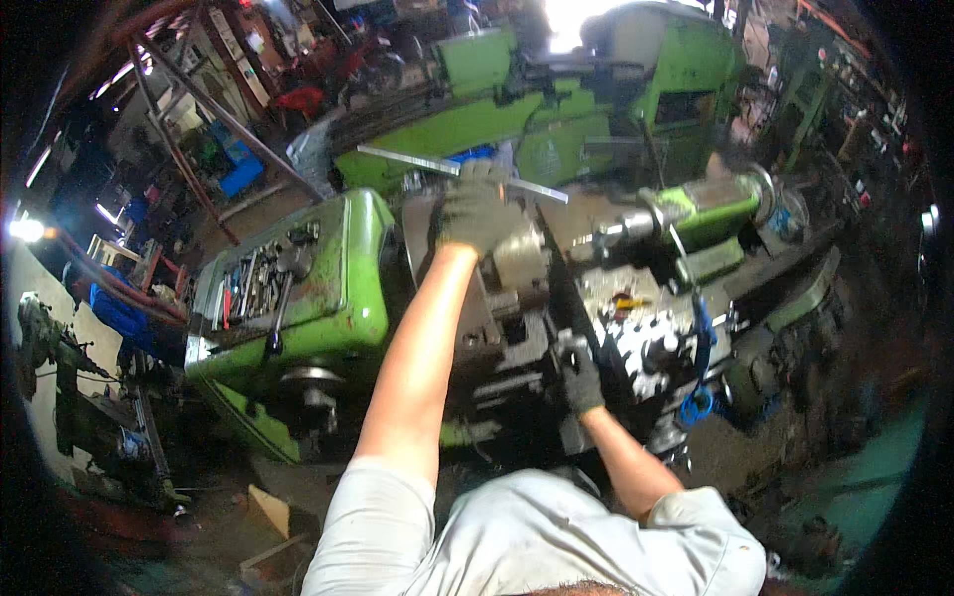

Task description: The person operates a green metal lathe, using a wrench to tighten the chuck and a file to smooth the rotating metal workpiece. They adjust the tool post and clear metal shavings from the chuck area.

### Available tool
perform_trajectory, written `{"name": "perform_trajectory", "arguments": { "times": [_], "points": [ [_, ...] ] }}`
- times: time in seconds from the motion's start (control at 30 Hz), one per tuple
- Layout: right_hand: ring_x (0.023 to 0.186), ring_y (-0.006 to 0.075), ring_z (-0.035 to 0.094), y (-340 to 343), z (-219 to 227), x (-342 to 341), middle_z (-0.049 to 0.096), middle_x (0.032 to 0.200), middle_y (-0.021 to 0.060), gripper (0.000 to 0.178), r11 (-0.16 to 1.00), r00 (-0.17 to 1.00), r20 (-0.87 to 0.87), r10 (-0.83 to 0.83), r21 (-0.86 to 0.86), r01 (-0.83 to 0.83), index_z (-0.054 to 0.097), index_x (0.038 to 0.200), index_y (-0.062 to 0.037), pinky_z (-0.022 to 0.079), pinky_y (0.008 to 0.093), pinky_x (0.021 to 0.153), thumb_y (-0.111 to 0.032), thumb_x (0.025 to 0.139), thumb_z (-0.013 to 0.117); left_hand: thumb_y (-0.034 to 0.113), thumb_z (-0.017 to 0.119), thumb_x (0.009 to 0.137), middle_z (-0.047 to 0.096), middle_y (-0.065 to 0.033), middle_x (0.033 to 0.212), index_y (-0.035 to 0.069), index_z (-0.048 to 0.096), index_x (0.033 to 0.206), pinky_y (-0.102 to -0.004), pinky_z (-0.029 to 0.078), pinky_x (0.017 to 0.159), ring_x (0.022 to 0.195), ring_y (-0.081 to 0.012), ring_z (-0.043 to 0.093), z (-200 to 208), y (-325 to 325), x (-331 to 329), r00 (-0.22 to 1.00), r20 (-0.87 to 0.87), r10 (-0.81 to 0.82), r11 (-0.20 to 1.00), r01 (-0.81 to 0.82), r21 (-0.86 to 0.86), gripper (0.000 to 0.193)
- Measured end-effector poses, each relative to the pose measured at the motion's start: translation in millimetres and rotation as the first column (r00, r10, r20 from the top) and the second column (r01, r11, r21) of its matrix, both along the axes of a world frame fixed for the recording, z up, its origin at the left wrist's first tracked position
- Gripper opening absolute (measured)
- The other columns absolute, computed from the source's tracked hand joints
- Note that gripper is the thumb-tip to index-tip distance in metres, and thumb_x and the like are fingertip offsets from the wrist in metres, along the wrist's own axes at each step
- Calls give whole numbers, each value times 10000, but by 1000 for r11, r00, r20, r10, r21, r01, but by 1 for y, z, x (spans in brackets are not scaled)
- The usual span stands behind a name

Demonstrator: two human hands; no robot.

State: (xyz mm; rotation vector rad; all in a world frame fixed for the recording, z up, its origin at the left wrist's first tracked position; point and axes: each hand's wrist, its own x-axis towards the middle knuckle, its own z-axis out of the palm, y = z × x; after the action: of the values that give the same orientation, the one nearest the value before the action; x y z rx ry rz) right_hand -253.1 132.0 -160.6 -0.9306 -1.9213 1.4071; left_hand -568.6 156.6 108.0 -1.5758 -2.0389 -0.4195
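Note:
My left hand [481, 212], in a dark work glove, is closed on the middle of a long, thin silver metal bar [407, 159]. It is slightly blurred, above the chuck [422, 233] of a green lathe. A blocky metal piece [521, 260] sits at the chuck, just right of my left wrist. Lower and to the right, my gloved right hand [582, 385] is closed beside the carriage, around something I cannot make out. A shiny metal part [570, 346] shows at its fingertips.
Spanners and other tools lie on the green headstock [363, 268] at left. The tailstock [711, 211] points toward the chuck from the right. A metal-littered carriage [636, 318] with a blue hose [704, 343] lies between. Another green lathe [537, 124] stands beyond.

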Motion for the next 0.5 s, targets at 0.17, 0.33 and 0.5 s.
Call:
{"name": "perform_trajectory", "arguments": {
  "times": [0.17, 0.33, 0.5],
  "points": [
    [1049, 121, 640, -44, 113, 2, 699, 1143, 29, 416, 961, 964, -231, 131, -210, -181, 666, 1240, -27, 545, 308, 943, -31, 849, 809, 412, 609, 950, 523, -262, 1494, 7, 534, 1442, -522, 399, 1182, 1402, -430, 477, -48, 7, -33, 975, -219, 33, 995, -12, 98, 641],
    [979, 96, 626, -76, 159, 17, 701, 1024, -11, 353, 938, 969, -192, 155, -280, -206, 703, 1137, -56, 536, 293, 897, -27, 813, 840, 408, 680, 901, 554, -197, 1457, 108, 622, 1384, -505, 416, 1174, 1388, -378, 492, 12, 4, 22, 982, 187, 15, 999, -5, -51, 571],
    [972, 126, 655, -95, 187, 14, 711, 1034, 28, 335, 875, 931, -325, 163, -388, -289, 697, 1120, -43, 556, 315, 877, -56, 818, 843, 392, 749, 859, 591, -223, 1330, 72, 595, 1364, -514, 457, 1105, 1291, -426, 534, 14, -3, 17, 972, 231, -48, 999, 52, -12, 617]
  ]
}}
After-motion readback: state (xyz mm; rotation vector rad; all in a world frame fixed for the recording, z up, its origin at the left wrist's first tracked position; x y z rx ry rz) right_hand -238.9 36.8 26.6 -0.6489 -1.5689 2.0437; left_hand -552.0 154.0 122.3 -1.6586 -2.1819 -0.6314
